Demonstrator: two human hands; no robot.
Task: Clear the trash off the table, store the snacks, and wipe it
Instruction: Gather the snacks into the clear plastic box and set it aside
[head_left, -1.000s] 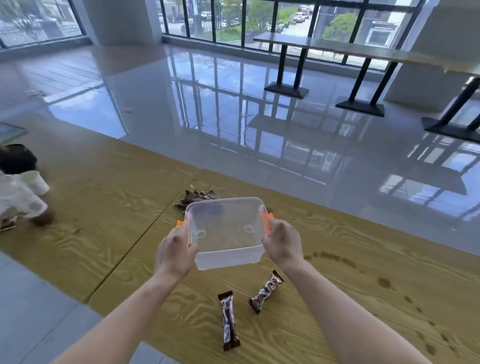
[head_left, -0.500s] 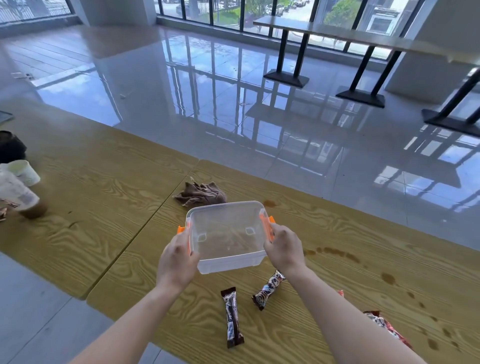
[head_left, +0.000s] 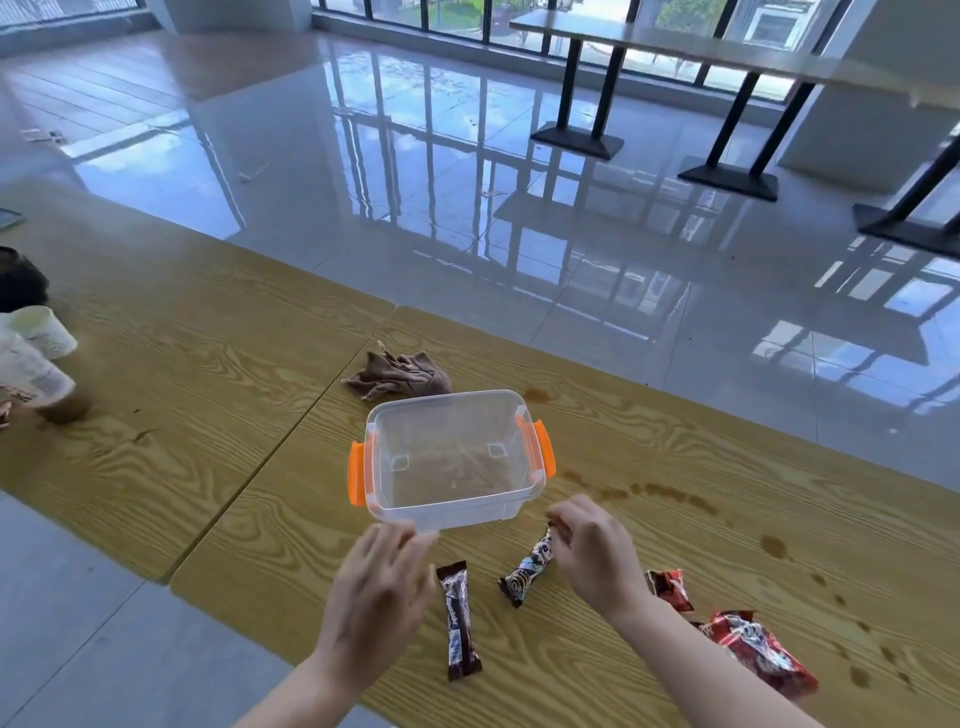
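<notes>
- Clear plastic box sits on the wooden table, just beyond both sets of fingertips.
- Count: one box, two dark snack bars near it, two red packets to the right, one brown rag on the far side.
- Left hand is spread, empty; right hand pinches the right-hand bar's far end.
</notes>
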